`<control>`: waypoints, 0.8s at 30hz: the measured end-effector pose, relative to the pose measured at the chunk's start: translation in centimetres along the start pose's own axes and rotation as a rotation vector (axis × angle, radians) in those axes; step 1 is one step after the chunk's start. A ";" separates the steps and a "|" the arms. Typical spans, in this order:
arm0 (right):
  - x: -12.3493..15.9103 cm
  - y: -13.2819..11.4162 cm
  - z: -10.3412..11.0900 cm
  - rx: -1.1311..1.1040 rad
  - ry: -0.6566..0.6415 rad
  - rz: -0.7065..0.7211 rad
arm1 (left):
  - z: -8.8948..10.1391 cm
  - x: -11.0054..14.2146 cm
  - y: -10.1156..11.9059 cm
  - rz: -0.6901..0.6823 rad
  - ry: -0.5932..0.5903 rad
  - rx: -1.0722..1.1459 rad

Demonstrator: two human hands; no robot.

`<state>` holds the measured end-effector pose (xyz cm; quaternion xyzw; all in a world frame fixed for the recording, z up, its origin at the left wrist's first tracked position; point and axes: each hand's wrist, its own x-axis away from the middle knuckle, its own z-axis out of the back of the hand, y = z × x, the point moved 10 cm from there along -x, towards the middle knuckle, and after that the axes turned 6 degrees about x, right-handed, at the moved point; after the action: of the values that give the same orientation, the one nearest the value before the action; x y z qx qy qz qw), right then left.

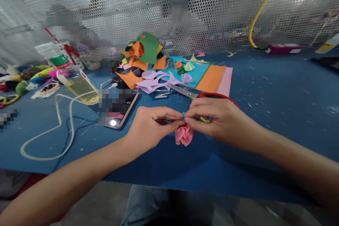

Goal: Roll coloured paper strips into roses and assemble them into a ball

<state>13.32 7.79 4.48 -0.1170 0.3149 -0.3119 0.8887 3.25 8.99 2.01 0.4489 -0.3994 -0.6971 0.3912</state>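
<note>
A pink paper rose (184, 135) hangs just under my fingertips, close to the front of the blue table. My left hand (150, 125) pinches at its top edge, thumb against the forefinger. From the other side my right hand (219, 114) is closed too, its fingertips meeting the left ones at the rose. Between them pokes out a tiny blue bit (183, 114), too small to name. A small yellow piece (204, 119) shows below the right fingers. Red-handled scissors (196, 94) lie just beyond the right hand, partly covered by it.
Purple paper scraps (155, 83) lie behind the scissors, near orange sheets (210, 79) and folded paper pieces. A lit phone (123, 109), a looped white cable (57, 157) and a bottle (82, 86) of yellowish liquid stand left. A perforated metal screen (219, 17) rises behind.
</note>
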 end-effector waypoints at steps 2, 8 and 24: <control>0.0 0.0 0.1 -0.003 0.007 0.003 | 0.0 0.0 0.1 -0.003 -0.001 -0.011; 0.3 -0.4 0.2 0.040 0.029 0.036 | -0.1 -0.1 0.2 0.003 -0.028 -0.017; 0.4 -0.4 0.0 0.055 -0.027 0.043 | -0.6 -0.5 -0.3 0.066 -0.149 -0.109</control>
<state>13.39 7.26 4.45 -0.0900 0.2967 -0.2994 0.9023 3.90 9.44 1.76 0.3604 -0.4034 -0.7360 0.4070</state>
